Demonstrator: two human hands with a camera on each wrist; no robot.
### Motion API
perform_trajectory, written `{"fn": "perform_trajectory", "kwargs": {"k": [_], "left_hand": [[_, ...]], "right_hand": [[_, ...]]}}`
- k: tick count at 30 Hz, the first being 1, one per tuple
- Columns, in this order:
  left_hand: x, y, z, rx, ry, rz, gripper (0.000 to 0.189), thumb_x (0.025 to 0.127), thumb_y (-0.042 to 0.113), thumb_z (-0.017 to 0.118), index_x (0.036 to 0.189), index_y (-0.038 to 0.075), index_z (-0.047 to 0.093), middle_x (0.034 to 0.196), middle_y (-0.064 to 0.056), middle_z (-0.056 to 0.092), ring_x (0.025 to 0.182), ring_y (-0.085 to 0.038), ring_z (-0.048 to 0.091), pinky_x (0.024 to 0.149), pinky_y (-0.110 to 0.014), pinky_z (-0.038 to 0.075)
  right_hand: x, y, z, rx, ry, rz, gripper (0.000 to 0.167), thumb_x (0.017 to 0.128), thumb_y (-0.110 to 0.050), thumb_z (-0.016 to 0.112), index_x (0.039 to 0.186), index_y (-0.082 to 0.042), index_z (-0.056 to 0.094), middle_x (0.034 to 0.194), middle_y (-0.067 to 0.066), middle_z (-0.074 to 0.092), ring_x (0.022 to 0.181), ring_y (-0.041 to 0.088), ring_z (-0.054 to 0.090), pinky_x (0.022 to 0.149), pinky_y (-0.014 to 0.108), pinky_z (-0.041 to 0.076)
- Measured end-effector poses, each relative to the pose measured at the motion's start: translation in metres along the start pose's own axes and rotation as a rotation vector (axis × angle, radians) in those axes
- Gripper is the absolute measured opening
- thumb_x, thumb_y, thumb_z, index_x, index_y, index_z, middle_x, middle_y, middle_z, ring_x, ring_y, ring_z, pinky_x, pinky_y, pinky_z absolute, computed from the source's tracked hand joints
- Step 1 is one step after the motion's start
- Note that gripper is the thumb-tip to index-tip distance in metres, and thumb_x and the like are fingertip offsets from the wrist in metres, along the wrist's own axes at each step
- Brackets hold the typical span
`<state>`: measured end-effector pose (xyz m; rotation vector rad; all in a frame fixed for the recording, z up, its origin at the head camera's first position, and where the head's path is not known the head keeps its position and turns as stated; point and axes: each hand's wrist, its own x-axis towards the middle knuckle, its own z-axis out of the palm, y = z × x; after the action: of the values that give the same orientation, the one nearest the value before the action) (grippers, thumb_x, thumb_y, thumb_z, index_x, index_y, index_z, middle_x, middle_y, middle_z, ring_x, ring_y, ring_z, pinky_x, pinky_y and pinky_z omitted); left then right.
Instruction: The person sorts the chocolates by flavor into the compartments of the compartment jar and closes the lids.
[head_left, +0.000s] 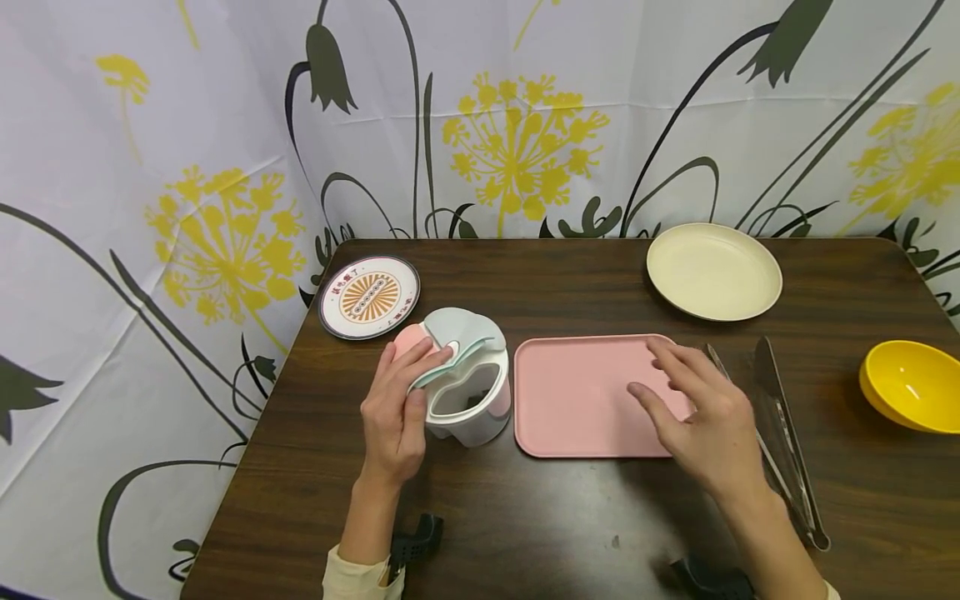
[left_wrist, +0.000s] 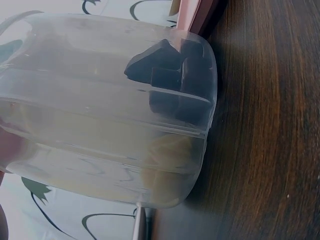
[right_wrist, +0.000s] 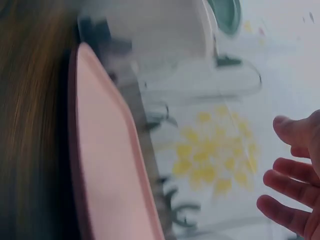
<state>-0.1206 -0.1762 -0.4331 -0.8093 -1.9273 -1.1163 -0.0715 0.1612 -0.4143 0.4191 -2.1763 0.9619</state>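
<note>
A translucent container [head_left: 480,427] with several compartments stands on the table, its lids pink, pale blue and mint green. The mint-green lid [head_left: 459,360] is raised, and my left hand [head_left: 399,417] holds it between fingers and thumb. Through the container's wall [left_wrist: 100,75] in the left wrist view, dark chunks [left_wrist: 167,75] show in one compartment and yellowish pieces [left_wrist: 167,165] in another. My right hand [head_left: 705,417] hovers over the right end of the pink tray [head_left: 585,400], fingers spread and holding nothing. In the right wrist view its fingers [right_wrist: 290,182] are apart from the tray.
Metal tongs [head_left: 793,450] lie right of the tray. A yellow bowl [head_left: 911,387] stands at the far right and a cream plate [head_left: 714,271] at the back right. A patterned plate [head_left: 369,297] is at the back left. A flowered cloth [head_left: 570,50] hangs behind the table.
</note>
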Motion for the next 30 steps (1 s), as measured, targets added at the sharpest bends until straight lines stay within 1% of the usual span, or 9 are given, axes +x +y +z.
{"fn": "perform_trajectory", "kwargs": {"k": [4,6,7,11,14,16,20,22,30], "left_hand": [[0.000,0.000,0.000,0.001,0.002,0.001,0.036,0.100,0.018,0.042,0.113,-0.002,0.069,0.111,-0.013,0.071,0.115,-0.035,0.061,0.111,-0.058,0.026],[0.001,0.000,0.000,0.002,0.002,0.001,0.036,0.100,0.018,0.042,0.113,-0.002,0.069,0.111,-0.012,0.071,0.115,-0.035,0.061,0.110,-0.058,0.026],[0.001,0.000,0.000,0.003,0.002,0.002,0.036,0.100,0.018,0.042,0.113,-0.002,0.069,0.111,-0.013,0.071,0.115,-0.035,0.061,0.110,-0.058,0.026],[0.001,0.000,0.000,0.001,0.000,0.007,0.036,0.100,0.018,0.042,0.113,-0.002,0.069,0.111,-0.013,0.071,0.114,-0.035,0.061,0.110,-0.058,0.026],[0.001,0.000,0.000,0.002,-0.002,0.011,0.036,0.100,0.019,0.042,0.113,-0.001,0.069,0.111,-0.013,0.071,0.114,-0.035,0.061,0.110,-0.058,0.026],[0.002,0.000,0.000,0.006,-0.004,0.013,0.037,0.101,0.020,0.042,0.114,-0.001,0.069,0.111,-0.012,0.071,0.115,-0.035,0.061,0.110,-0.059,0.026],[0.002,-0.001,0.000,0.011,-0.006,0.019,0.037,0.101,0.022,0.042,0.114,0.000,0.069,0.112,-0.012,0.071,0.114,-0.036,0.061,0.110,-0.059,0.026],[0.001,-0.001,0.000,0.008,-0.008,0.020,0.037,0.101,0.023,0.043,0.114,0.000,0.069,0.112,-0.011,0.071,0.114,-0.036,0.061,0.110,-0.059,0.026],[0.000,-0.001,-0.001,-0.012,-0.025,0.018,0.035,0.099,0.024,0.045,0.111,0.002,0.070,0.113,-0.013,0.071,0.115,-0.036,0.061,0.110,-0.060,0.024]], "right_hand": [[0.015,-0.020,0.022,0.071,-0.103,-0.107,0.048,0.086,-0.025,0.073,0.129,-0.006,0.065,0.120,0.006,0.066,0.102,0.021,0.064,0.092,0.024,0.044],[0.022,-0.030,0.032,0.093,-0.157,-0.161,0.048,0.091,-0.028,0.069,0.133,-0.008,0.062,0.125,0.006,0.064,0.109,0.022,0.063,0.094,0.029,0.046],[0.025,-0.034,0.036,0.100,-0.183,-0.187,0.048,0.092,-0.029,0.069,0.135,-0.009,0.060,0.128,0.006,0.062,0.110,0.021,0.063,0.091,0.031,0.048],[0.039,-0.051,0.052,0.129,-0.274,-0.302,0.054,0.089,-0.022,0.073,0.139,-0.009,0.056,0.141,0.008,0.054,0.118,0.022,0.059,0.088,0.037,0.052],[0.049,-0.060,0.063,0.118,-0.321,-0.383,0.057,0.087,-0.017,0.075,0.140,-0.009,0.054,0.147,0.010,0.048,0.124,0.024,0.055,0.094,0.039,0.050],[0.054,-0.064,0.071,0.102,-0.345,-0.427,0.056,0.089,-0.017,0.073,0.141,-0.009,0.053,0.148,0.009,0.046,0.128,0.023,0.052,0.098,0.039,0.047],[0.061,-0.065,0.086,0.074,-0.380,-0.498,0.049,0.094,-0.020,0.066,0.142,-0.014,0.053,0.147,0.007,0.048,0.132,0.020,0.048,0.103,0.038,0.043],[0.061,-0.064,0.091,0.068,-0.376,-0.514,0.047,0.095,-0.018,0.065,0.141,-0.016,0.055,0.144,0.005,0.052,0.132,0.020,0.048,0.102,0.037,0.044],[0.059,-0.059,0.098,0.068,-0.303,-0.482,0.036,0.090,-0.011,0.070,0.126,-0.015,0.069,0.126,-0.001,0.065,0.112,0.016,0.063,0.090,0.033,0.052]]}}
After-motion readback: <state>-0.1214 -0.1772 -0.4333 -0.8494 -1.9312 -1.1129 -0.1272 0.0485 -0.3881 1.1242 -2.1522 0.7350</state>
